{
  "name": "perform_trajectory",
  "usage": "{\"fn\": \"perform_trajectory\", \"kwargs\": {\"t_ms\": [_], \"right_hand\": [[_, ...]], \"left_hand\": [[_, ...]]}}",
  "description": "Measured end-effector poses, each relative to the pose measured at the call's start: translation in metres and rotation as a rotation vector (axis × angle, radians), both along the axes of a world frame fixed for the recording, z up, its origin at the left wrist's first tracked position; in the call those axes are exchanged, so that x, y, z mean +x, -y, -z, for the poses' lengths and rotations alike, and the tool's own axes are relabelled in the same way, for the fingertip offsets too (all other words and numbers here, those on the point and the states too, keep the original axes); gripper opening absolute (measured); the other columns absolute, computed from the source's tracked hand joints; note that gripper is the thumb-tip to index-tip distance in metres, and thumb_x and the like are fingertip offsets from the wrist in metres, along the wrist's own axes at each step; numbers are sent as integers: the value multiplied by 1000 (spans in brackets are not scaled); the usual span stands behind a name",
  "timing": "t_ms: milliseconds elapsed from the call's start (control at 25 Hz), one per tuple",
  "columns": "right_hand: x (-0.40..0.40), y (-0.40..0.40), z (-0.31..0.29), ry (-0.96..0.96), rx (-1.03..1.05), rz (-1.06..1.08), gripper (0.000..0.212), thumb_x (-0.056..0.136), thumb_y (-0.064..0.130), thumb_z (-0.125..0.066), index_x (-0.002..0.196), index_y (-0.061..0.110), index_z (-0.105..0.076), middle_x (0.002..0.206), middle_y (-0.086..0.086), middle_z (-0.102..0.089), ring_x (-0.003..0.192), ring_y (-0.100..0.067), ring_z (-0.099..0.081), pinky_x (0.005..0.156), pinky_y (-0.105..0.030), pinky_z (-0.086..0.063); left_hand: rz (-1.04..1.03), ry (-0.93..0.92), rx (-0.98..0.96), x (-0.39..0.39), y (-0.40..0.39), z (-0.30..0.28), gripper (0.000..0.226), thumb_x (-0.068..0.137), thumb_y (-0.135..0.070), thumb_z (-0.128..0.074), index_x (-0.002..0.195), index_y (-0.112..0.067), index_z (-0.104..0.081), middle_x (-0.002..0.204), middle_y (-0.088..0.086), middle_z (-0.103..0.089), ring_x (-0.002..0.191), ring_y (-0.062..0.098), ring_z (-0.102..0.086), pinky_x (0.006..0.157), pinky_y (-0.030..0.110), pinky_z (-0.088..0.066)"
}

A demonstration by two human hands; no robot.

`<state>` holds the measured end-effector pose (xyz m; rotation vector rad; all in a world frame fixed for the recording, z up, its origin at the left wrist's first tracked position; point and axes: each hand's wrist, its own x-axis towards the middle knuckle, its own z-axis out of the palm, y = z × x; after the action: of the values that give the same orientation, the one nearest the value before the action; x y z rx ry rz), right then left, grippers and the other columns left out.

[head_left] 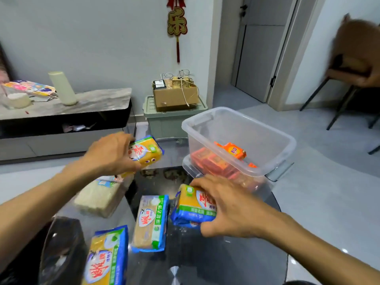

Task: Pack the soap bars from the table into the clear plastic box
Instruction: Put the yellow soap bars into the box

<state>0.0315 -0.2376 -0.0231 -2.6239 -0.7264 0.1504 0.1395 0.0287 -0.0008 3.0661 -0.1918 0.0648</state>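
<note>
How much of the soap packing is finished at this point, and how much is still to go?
Done: the clear plastic box already holds orange-wrapped bars. In hand: the left hand holds a yellow soap pack lifted above the table, and the right hand grips another pack near the box. Left: a green-edged pack, a blue-edged pack and a pale pack still lie on the glass table.

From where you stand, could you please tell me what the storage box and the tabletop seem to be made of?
The clear rectangular storage box looks like glossy transparent plastic: the orange packs inside show through its walls. The dark round tabletop seems to be glass, as it mirrors light.
</note>
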Motion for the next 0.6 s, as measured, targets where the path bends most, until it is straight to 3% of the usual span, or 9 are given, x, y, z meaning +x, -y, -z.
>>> {"fn": "perform_trajectory", "kwargs": {"t_ms": [120,280,360,480,600], "right_hand": [[6,38,-69,34,87,-20,67,59,41,-75,121,38,-49,108,19,-56,98,-2,-56,79,-16,-49],[50,78,-132,142,-40,26,67,63,36,-82,121,41,-49,107,21,-57,95,-1,-60,77,-18,-48],[82,89,-141,104,-183,26,68,68,32,-83,125,39,-47,109,20,-56,94,-6,-59,74,-19,-46],[120,90,-124,50,-517,-19,75,70,25,-82,133,38,-43,115,7,-56,92,-17,-54,68,-23,-44],[144,96,-82,-140,-691,-41,79,73,20,-80,138,40,-40,118,7,-51,98,-19,-50,85,-32,-48]], "left_hand": [[-34,73,-234,-1,14,-68,54,55,-48,-77,98,-16,-69,90,9,-72,76,27,-66,70,40,-56],[5,72,-471,32,88,-122,47,61,-41,-85,96,-13,-71,89,10,-72,73,26,-69,60,33,-56],[31,-1,-450,58,133,-125,61,56,-48,-86,101,-11,-69,95,9,-70,76,25,-67,61,32,-56],[94,-178,-286,94,192,-99,66,59,-46,-86,107,-6,-64,107,12,-68,86,29,-67,76,39,-60],[96,-399,-94,113,231,-49,68,71,-37,-84,123,-1,-59,118,16,-65,104,34,-66,88,43,-57]]}}
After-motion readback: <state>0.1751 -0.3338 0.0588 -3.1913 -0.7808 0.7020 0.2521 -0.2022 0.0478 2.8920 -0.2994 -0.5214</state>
